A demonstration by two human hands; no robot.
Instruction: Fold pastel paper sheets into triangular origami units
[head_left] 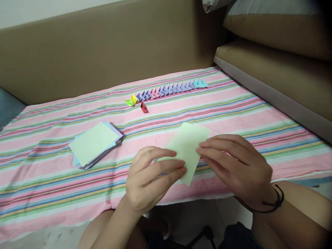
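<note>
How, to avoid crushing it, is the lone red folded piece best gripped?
Probably pinch the red folded piece by its sloping faces near the peak, from above and in front: it stands upright, with the paper row close behind.

A paper stack (94,145) lies on the striped cloth (246,114), a row of folded pieces (168,90) beyond it.

Pale green paper sheet (187,145); pink, green, blue striped cloth (52,193); red folded boat (144,107); mostly purple row of folded pieces (171,89); black wrist band (277,200).

Striped cloth (233,114) bears a paper stack (94,145), folded-paper row (168,90) and red piece (144,107).
</note>
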